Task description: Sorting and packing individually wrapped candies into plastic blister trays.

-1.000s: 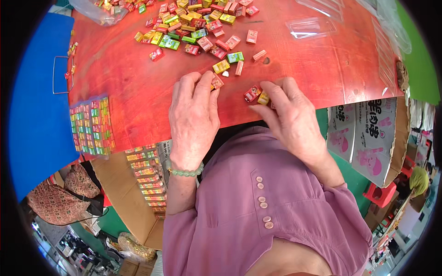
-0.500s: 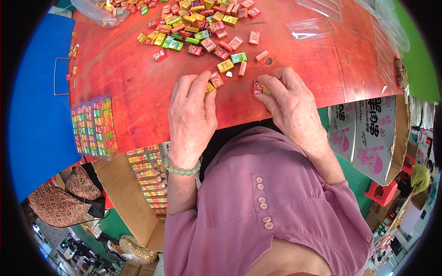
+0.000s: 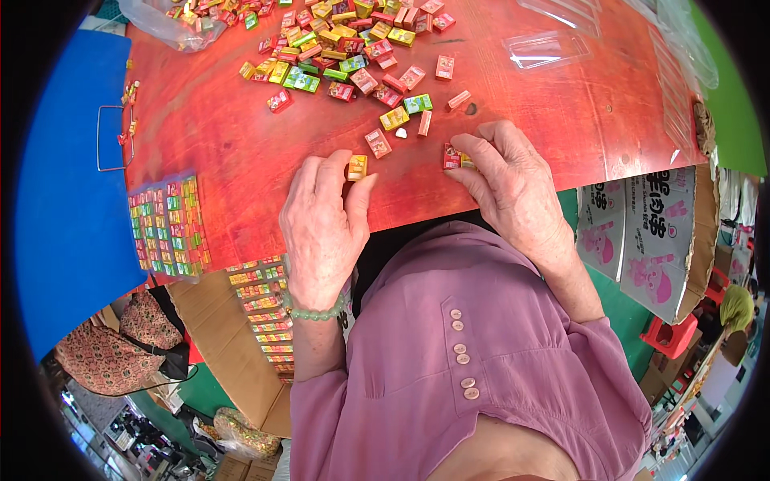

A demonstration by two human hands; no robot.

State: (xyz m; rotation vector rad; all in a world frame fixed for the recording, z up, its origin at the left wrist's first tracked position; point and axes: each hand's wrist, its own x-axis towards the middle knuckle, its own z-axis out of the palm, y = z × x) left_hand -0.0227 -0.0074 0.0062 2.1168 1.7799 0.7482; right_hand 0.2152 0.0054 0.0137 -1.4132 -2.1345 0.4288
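On the flat red bench [image 3: 249,204], the heap of small multicoloured rectangular boxes [image 3: 353,64] lies beyond the left hand [image 3: 321,216] and right hand [image 3: 513,183]. A clear rectangular plastic tray [image 3: 548,50] lies right of the heap; filled multicoloured rectangular packs [image 3: 168,228] lie at the bench's left edge.

Patterned cloth [image 3: 108,353] below a blue panel [image 3: 68,200] at left, red stool [image 3: 670,337] near a printed carton [image 3: 642,240]

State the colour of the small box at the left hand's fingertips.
Yellow: the small box by the left hand shows best in the head view.
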